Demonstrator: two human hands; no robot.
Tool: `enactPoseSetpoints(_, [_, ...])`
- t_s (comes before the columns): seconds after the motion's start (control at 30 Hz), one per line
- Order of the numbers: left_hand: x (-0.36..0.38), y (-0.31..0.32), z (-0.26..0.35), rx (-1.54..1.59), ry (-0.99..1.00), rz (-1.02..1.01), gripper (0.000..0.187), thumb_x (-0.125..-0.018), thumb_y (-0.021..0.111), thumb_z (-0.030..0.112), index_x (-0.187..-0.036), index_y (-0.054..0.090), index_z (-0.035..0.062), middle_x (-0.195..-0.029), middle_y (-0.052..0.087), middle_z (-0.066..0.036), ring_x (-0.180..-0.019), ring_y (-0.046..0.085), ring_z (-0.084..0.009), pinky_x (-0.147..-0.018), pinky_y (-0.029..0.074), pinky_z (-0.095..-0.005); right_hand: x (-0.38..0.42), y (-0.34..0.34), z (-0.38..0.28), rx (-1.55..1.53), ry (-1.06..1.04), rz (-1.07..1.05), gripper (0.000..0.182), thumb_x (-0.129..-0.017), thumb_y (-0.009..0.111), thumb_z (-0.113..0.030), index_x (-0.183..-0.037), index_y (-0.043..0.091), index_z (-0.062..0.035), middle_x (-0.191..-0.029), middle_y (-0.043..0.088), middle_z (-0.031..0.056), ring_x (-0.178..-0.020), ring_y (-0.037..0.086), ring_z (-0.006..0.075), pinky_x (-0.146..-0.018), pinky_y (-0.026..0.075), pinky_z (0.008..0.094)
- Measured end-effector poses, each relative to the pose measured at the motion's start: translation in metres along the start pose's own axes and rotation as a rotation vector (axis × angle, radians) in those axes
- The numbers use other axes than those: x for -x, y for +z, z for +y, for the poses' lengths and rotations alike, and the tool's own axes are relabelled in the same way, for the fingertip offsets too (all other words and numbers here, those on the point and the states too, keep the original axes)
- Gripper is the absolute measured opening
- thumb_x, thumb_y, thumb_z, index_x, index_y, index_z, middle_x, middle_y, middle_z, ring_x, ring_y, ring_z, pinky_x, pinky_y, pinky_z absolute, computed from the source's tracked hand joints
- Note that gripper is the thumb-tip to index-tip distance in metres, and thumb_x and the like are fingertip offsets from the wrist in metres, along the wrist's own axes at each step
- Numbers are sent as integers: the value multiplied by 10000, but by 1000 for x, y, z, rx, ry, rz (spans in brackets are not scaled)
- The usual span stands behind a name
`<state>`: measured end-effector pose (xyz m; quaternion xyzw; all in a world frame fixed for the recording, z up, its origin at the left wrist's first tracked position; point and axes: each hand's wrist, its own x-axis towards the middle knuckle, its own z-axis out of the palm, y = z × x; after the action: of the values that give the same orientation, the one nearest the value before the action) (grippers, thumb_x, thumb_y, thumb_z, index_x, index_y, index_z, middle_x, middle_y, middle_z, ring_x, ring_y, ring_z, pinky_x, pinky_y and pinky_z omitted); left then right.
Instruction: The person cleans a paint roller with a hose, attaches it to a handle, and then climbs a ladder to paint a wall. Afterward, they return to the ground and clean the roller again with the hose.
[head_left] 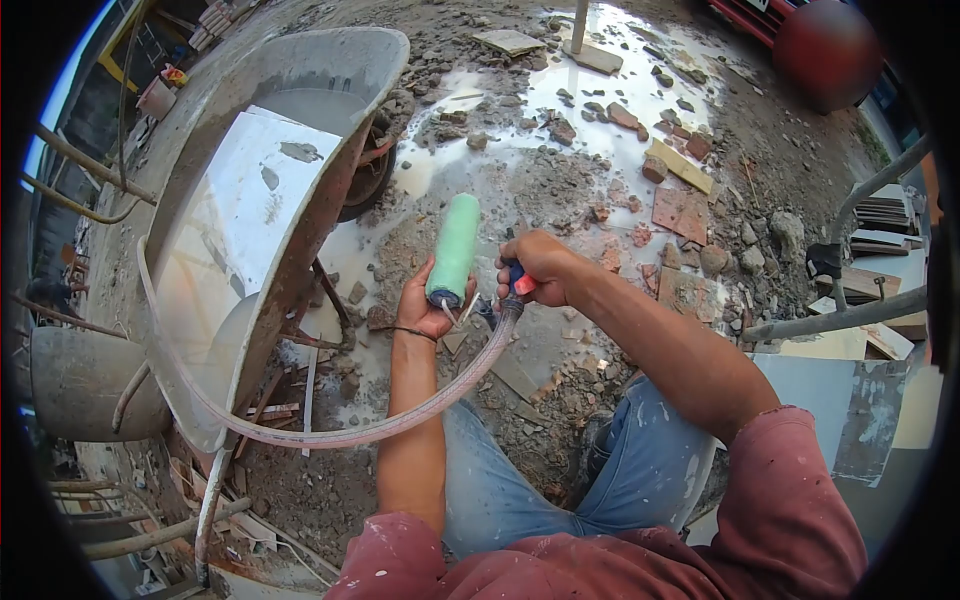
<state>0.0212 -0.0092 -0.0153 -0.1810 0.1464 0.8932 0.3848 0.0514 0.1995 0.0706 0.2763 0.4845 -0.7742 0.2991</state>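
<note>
1. The left hand [425, 300] was curled around the lower end of a pale green cylindrical paint roller [454, 250], fingers wrapped behind it and the thumb along its near side.
2. The roller stood nearly upright in that grip, its long axis running from the hand up and slightly to the right, with the free end pointing away from the person toward the wet ground.
3. The right hand [538, 268] was closed in a fist on the red and blue handle [518, 282] just beside the roller's base; the handle appeared to belong to the roller's frame, though the joint was hidden between the hands.
4. A translucent reinforced plastic hose [400, 422] met the hands from below and curved down and left in a long arc toward the wheelbarrow.
5. The grey cement-caked metal wheelbarrow [285, 120] stood to the left, holding a large white tile slab [235, 215] leaning along its tray.
6. Broken brick pieces and rubble [640, 150] lay scattered over the muddy ground ahead.
7. The person's blue denim jeans [640, 470] showed beneath the forearms.
</note>
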Motion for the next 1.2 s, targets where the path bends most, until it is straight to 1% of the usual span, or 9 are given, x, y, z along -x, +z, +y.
enactPoseSetpoints(0.07, [-1, -10, 2, -270, 61, 54, 523, -1010, 437, 346, -1342, 427, -58, -1183, 566, -283, -949, 625, -323, -815, 593, -452, 0, -1, 4, 15, 35, -57, 191, -991, 450, -157, -961, 491, 27, -697, 543, 104, -568, 586, 250, -653, 579, 535])
enactPoseSetpoints(0.2, [-8, -25, 11, -135, -1, 69, 505, -1014, 397, 304, -1361, 396, -62, -1229, 545, -299, -958, 620, -329, -831, 575, -463, 8, 6, 3, 34, 6, -51, 193, -997, 451, -160, -964, 490, 26, -689, 544, 103, -563, 584, 246, -651, 578, 535])
enactPoseSetpoints(0.4, [13, 2, 16, 136, -51, -97, 753, -887, 597, 424, -1346, 346, -118, -1053, 511, -223, -789, 547, -200, -632, 564, -278, 2, 8, 6, 36, 44, -85, 186, -988, 455, -138, -956, 486, 42, -717, 537, 128, -585, 587, 273, -640, 580, 543])
enactPoseSetpoints(0.5, [9, -7, 19, 238, -142, -82, 768, -886, 624, 355, -1375, 280, -127, -1074, 514, -217, -811, 573, -208, -646, 566, -269, -15, 0, 2, 10, -2, -84, 194, -991, 427, -130, -980, 457, 61, -771, 526, 154, -617, 585, 295, -640, 570, 569])
enactPoseSetpoints(0.57, [11, -9, 20, 261, -174, -120, 783, -888, 625, 337, -1387, 251, -136, -1082, 514, -224, -811, 582, -211, -653, 574, -269, -20, -7, -5, -62, -17, 103, 173, -983, 457, -136, -926, 497, 22, -755, 525, 111, -586, 575, 248, -663, 581, 506])
enactPoseSetpoints(0.7, [18, -8, 24, 150, -205, -180, 813, -897, 616, 314, -1424, 192, -137, -1101, 520, -249, -824, 607, -228, -677, 596, -281, -35, -13, 1, -22, -19, 33, 171, -979, 382, -99, -991, 465, 51, -786, 527, 147, -630, 593, 283, -637, 577, 553])
enactPoseSetpoints(0.93, [25, -11, 24, 202, -262, -187, 809, -909, 569, 338, -1432, 202, -159, -1110, 552, -304, -799, 624, -243, -663, 607, -302, -31, -8, -8, -109, -48, 83, 177, -988, 402, -111, -978, 480, 47, -778, 531, 135, -629, 594, 271, -635, 583, 544])
enactPoseSetpoints(1.07, [19, -16, 25, 155, -211, -163, 803, -906, 586, 329, -1447, 194, -118, -1169, 535, -289, -804, 601, -230, -664, 592, -283, -16, 6, 2, 11, 5, -81, 186, -987, 456, -129, -927, 502, 42, -714, 531, 117, -567, 586, 252, -628, 582, 524])
enactPoseSetpoints(1.2, [0, -17, 24, 78, -78, 14, 644, -873, 629, 324, -1328, 412, -76, -1098, 577, -252, -789, 605, -231, -647, 602, -291, -9, 16, 9, 97, 25, -81, 189, -980, 463, -118, -901, 515, 45, -673, 546, 122, -535, 592, 252, -581, 584, 493])
